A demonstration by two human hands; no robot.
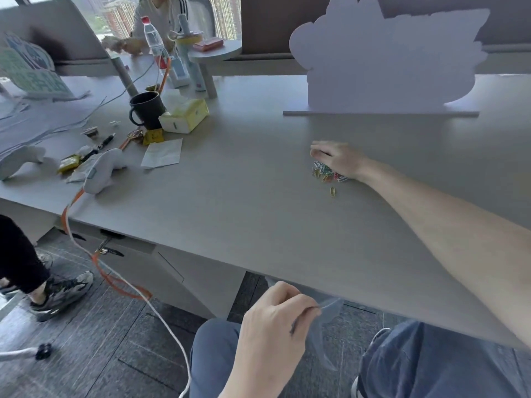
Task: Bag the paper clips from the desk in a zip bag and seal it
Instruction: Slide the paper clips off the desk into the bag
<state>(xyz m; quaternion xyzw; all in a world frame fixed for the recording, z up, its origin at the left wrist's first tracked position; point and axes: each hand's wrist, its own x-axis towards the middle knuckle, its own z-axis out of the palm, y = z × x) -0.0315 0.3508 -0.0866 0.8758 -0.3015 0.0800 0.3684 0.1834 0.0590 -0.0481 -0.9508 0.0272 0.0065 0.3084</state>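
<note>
A small heap of coloured paper clips (326, 172) lies on the grey desk (244, 182), right of centre. My right hand (337, 159) rests on the desk with its fingers curled over the far side of the heap, touching it. One yellow paper clip (332, 191) lies alone just in front of the heap. My left hand (273, 326) is below the desk's front edge, above my lap, pinching the top of a clear zip bag (327, 331) that hangs down from the fingers.
A white cloud-shaped board (382, 58) stands behind the clips. At the left are a black mug (146, 109), a yellow tissue pack (185, 116), a paper slip (162, 153), a pen, plush shapes and an orange cable. Another person sits across the table.
</note>
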